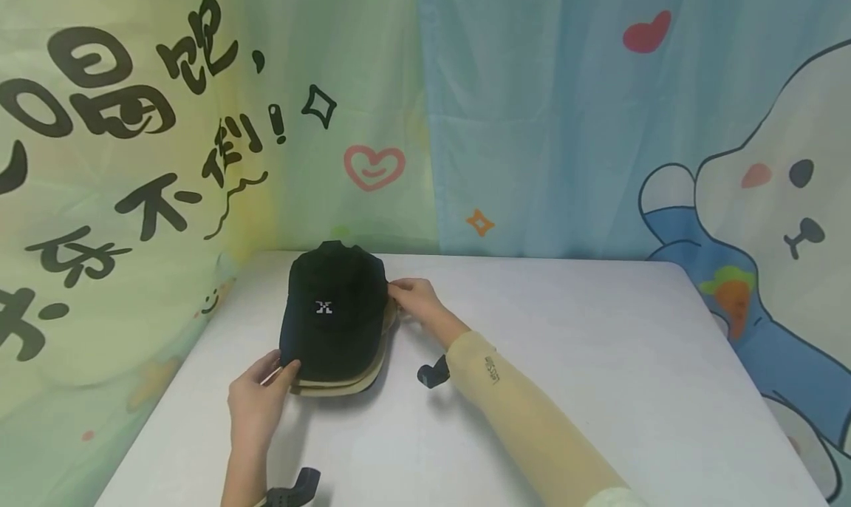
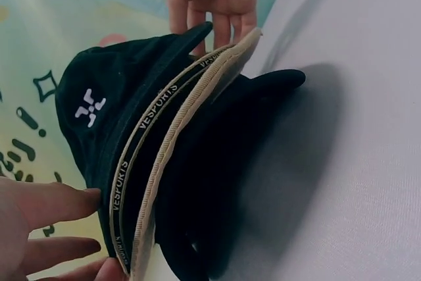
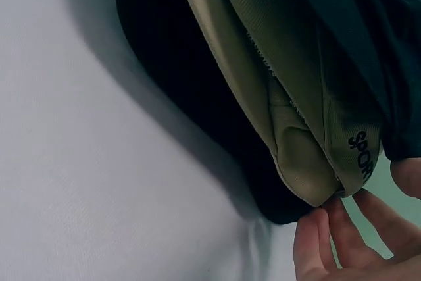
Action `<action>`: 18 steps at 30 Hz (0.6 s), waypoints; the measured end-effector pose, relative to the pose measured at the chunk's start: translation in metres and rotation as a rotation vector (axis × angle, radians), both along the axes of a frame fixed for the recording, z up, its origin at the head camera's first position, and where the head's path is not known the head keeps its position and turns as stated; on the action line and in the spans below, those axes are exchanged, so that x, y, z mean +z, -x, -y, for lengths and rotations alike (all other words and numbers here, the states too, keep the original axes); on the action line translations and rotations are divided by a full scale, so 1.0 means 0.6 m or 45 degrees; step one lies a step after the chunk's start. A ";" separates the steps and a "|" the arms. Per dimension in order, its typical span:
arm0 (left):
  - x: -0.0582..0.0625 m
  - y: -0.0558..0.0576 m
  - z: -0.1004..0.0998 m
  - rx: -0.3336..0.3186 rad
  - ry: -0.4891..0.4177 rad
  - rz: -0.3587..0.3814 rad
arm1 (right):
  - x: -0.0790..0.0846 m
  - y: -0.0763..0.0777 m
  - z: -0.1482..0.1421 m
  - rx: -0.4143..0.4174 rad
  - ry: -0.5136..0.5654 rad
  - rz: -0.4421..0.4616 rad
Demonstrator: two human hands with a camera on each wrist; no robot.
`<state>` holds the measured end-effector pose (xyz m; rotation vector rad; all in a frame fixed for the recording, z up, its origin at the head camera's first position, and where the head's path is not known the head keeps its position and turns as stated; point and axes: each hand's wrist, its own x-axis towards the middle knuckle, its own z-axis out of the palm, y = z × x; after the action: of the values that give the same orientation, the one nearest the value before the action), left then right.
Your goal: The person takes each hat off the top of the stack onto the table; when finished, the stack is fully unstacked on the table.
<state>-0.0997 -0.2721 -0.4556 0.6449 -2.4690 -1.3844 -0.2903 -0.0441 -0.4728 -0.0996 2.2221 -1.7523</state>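
Observation:
A stack of nested caps stands on the white table, topped by a dark cap [image 1: 332,315] with a small white emblem. Under it come khaki caps [image 3: 302,162], their brims peeking out at the front, and a black cap [image 3: 177,77] lies lowest. My left hand [image 1: 262,396] pinches the dark cap near the left corner of its brim, thumb at the front. On the far right side, my right hand [image 1: 417,300] pinches the dark cap's edge. In the right wrist view, its fingertips [image 3: 312,228] are right at the khaki caps' rim.
The white table [image 1: 565,359] reaches back to a printed curtain [image 1: 499,108] with lettering, hearts and a cartoon bear. A dark wrist-worn device [image 1: 433,372] juts from beneath the right sleeve [image 1: 525,418], and another device [image 1: 295,488] sits on the left wrist.

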 end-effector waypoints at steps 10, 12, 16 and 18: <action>0.003 0.003 0.002 -0.010 -0.041 0.011 | 0.010 -0.007 0.001 0.005 0.145 -0.003; 0.004 0.003 0.001 -0.008 -0.047 0.006 | 0.010 -0.006 0.001 0.008 0.188 0.014; 0.007 0.004 -0.001 -0.012 -0.052 0.013 | 0.009 -0.004 0.000 -0.001 0.260 0.058; 0.008 0.004 -0.001 -0.017 -0.053 0.023 | 0.009 -0.003 -0.001 -0.010 0.277 0.073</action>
<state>-0.1019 -0.2718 -0.4505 0.6536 -2.4684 -1.4451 -0.2886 -0.0437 -0.4672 -0.0873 1.9895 -1.9702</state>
